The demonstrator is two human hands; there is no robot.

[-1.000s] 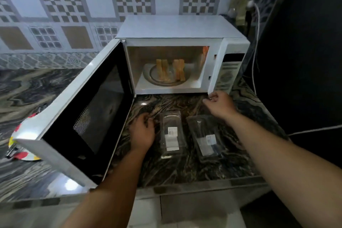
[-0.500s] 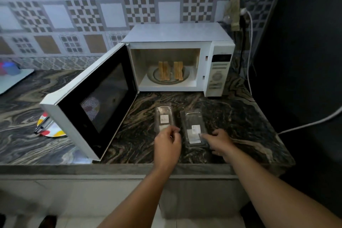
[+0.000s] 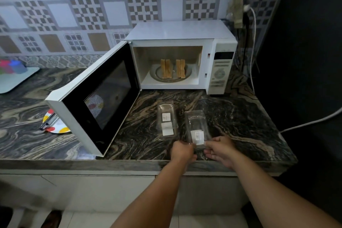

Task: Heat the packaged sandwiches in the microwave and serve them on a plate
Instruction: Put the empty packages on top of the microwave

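The white microwave (image 3: 182,30) stands at the back with its door (image 3: 96,96) swung wide open to the left. Two sandwiches (image 3: 173,68) stand upright on the glass turntable (image 3: 188,75) inside. On the counter in front lie two empty clear plastic packages: the left package (image 3: 166,119) lies free, the right package (image 3: 197,128) is gripped at its near end by both hands. My left hand (image 3: 182,151) holds its near left corner and my right hand (image 3: 220,149) holds its near right corner.
A spotted plate (image 3: 55,128) with a metal utensil on it lies left of the door, partly hidden behind it. A pale tray (image 3: 14,81) with coloured items sits far left. White cables (image 3: 253,46) hang at the right by the dark wall. The counter edge (image 3: 129,164) runs just below my hands.
The view has pulled back from the microwave. Both hands moved from near the microwave toward the counter's front edge and took hold of the right package's near end.
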